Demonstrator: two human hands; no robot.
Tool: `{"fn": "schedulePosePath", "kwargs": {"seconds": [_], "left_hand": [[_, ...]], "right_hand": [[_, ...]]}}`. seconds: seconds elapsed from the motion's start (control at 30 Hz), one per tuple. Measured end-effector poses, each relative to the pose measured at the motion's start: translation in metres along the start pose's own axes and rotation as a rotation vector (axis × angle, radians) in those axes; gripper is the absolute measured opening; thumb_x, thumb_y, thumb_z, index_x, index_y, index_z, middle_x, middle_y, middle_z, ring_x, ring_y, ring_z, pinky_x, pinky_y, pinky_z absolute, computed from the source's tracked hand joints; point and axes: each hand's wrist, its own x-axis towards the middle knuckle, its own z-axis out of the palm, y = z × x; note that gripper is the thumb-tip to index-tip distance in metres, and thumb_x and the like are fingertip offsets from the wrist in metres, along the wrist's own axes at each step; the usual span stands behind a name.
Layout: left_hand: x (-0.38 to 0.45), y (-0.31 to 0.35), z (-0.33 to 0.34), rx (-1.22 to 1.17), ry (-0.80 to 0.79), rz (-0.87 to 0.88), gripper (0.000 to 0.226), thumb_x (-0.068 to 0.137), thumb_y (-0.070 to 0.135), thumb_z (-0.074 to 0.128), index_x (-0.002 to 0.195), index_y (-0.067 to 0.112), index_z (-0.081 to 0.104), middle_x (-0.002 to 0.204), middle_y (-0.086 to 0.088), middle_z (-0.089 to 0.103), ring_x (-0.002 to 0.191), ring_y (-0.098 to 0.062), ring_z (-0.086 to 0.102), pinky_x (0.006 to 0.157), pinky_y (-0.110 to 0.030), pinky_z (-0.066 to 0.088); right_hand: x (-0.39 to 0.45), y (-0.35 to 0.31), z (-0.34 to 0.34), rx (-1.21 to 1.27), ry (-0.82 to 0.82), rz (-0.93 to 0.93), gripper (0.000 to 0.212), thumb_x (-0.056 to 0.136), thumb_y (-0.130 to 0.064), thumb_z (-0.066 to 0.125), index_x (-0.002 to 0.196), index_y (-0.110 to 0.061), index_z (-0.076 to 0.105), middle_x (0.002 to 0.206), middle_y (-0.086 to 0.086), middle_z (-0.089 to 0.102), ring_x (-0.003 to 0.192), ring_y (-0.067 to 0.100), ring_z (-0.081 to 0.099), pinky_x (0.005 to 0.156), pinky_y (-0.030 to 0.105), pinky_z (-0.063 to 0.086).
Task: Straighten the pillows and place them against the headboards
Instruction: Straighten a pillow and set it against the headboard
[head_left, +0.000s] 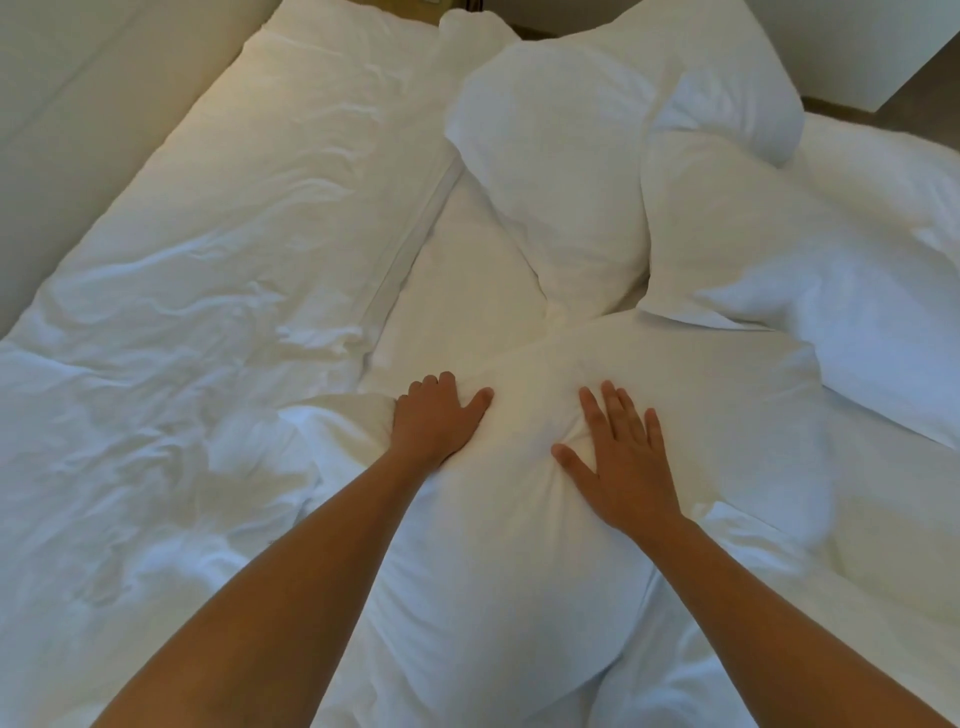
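Note:
A large white pillow (519, 545) lies across the bed directly in front of me. My left hand (436, 415) rests on its upper left part, fingers curled over the pillow's edge. My right hand (621, 462) lies flat on the pillow with fingers spread, pressing a dent into it. Beyond, a second white pillow (561, 171) lies crumpled in the middle, and a third (769, 260) lies at the right. Another pillow end (727, 88) shows at the top.
A wrinkled white duvet (208, 312) covers the left side of the bed. A pale padded surface (62, 104) runs along the far left. A white cabinet or wall (883, 47) stands at the top right, with a strip of brown floor beside it.

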Motion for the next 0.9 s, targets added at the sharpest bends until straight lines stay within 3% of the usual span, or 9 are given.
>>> {"fn": "schedulePosePath", "kwargs": {"seconds": [0.23,0.33,0.47,0.63,0.73,0.9], "left_hand": [[-0.04,0.009,-0.01,0.042,-0.086,0.017,0.06,0.093,0.066,0.032,0.105,0.013,0.057,0.1,-0.01,0.069,0.089,-0.031,0.064,0.071,-0.037,0.042],[-0.073,0.021,-0.022,0.066,-0.071,0.042,0.049,0.092,0.06,0.034,0.091,0.018,0.058,0.091,-0.005,0.068,0.079,-0.025,0.059,0.068,-0.035,0.042],[-0.13,0.034,-0.037,0.114,-0.033,0.063,0.047,0.093,0.056,0.035,0.085,0.017,0.058,0.072,0.004,0.055,0.075,-0.024,0.058,0.065,-0.034,0.041],[-0.209,0.052,-0.044,0.113,0.008,0.023,0.046,0.088,0.057,0.038,0.094,0.019,0.063,0.09,-0.002,0.067,0.082,-0.026,0.062,0.071,-0.035,0.044],[-0.26,0.057,-0.046,0.095,0.009,0.046,0.045,0.092,0.057,0.046,0.103,0.018,0.065,0.101,-0.005,0.071,0.093,-0.029,0.067,0.071,-0.032,0.041],[-0.362,0.063,-0.037,0.078,-0.002,0.076,0.049,0.093,0.061,0.048,0.106,0.017,0.064,0.104,-0.006,0.071,0.096,-0.029,0.067,0.072,-0.033,0.044]], "right_hand": [[-0.027,0.007,-0.009,0.042,-0.054,-0.047,0.094,0.093,-0.084,0.018,0.169,-0.032,0.0,0.179,0.002,-0.001,0.165,0.019,-0.001,0.133,0.049,0.001],[-0.053,0.012,-0.018,0.065,-0.091,-0.074,0.099,0.09,-0.086,0.018,0.169,-0.032,-0.004,0.178,0.001,-0.005,0.165,0.018,-0.004,0.133,0.047,-0.001],[-0.1,0.02,-0.03,0.105,-0.114,-0.108,0.104,0.087,-0.089,0.022,0.168,-0.032,-0.008,0.178,-0.001,-0.01,0.164,0.017,-0.008,0.133,0.045,-0.003],[-0.171,0.035,-0.043,0.179,-0.13,-0.135,0.107,0.086,-0.088,0.032,0.168,-0.033,-0.01,0.177,-0.004,-0.014,0.164,0.017,-0.008,0.133,0.046,0.0],[-0.215,0.04,-0.054,0.316,-0.147,-0.11,0.101,0.09,-0.085,0.037,0.169,-0.033,0.001,0.178,-0.006,-0.005,0.164,0.016,-0.001,0.133,0.047,0.01],[-0.284,0.039,-0.084,0.475,-0.067,0.02,0.086,0.093,-0.084,0.028,0.161,-0.033,0.029,0.169,-0.005,0.032,0.151,0.022,0.04,0.112,0.045,0.046]]}}
